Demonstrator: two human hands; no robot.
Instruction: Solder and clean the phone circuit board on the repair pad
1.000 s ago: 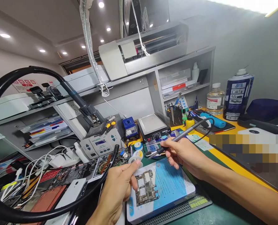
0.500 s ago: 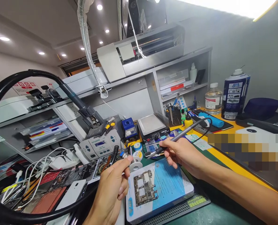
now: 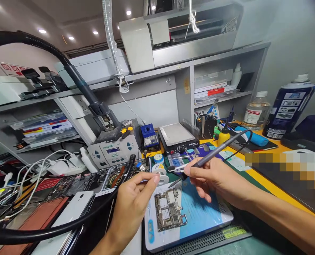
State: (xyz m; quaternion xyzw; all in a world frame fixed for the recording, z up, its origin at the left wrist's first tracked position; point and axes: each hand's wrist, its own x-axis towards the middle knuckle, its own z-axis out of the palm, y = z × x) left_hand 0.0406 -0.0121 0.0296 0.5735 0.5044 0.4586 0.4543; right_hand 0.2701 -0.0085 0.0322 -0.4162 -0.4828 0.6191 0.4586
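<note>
A bare phone circuit board (image 3: 170,209) lies on a blue and white pad (image 3: 200,216) on the green bench mat. My right hand (image 3: 216,180) grips a slim dark soldering iron (image 3: 216,150) like a pen, its tip hanging just above the board's top edge. My left hand (image 3: 132,209) is raised left of the board, thumb and forefinger pinched together right beside a white solder spool (image 3: 162,177). What sits in that pinch is too thin to make out.
A grey soldering station (image 3: 115,150), a blue tip cleaner (image 3: 148,136) and a small hot plate (image 3: 177,136) stand behind. A thick black hose (image 3: 40,230) loops across the left. Opened phones (image 3: 75,212) and white cables (image 3: 27,173) crowd the left; a blue can (image 3: 290,106) and bottle (image 3: 258,113) stand right.
My left hand has risen from beside the board to the solder spool, pinching. The iron's tip has dipped closer to the board. My head has moved nearer the bench.
</note>
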